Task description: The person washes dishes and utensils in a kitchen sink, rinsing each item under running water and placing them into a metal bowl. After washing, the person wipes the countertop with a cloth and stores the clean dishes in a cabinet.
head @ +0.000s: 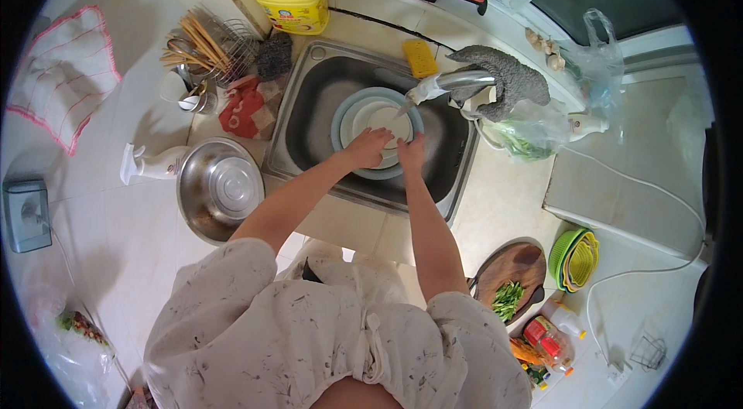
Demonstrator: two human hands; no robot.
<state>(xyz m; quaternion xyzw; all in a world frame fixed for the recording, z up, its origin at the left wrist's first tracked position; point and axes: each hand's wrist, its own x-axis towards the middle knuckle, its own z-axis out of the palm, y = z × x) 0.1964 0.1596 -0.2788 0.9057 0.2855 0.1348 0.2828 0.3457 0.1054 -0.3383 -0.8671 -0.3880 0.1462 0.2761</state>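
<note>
Both my hands are over a light blue basin (342, 145) in the stainless steel sink (307, 95). White dishes (361, 119) are stacked inside it under the faucet (450, 83), and water seems to run onto them. My left hand (370, 148) lies with its fingers over the top white dish (390, 119). My right hand (411, 152) is at the right side of that dish, near the basin's rim; its fingertips seem to touch the dish, but whether they grip it is unclear.
A steel bowl (197, 206) stands left of the sink, and a yellow sponge (420, 58) lies behind it. A grey cloth (516, 81) hangs over the faucet. Bagged greens (522, 136) lie to the right; a wooden cutting board (502, 269) with cut greens (508, 299) is at lower right.
</note>
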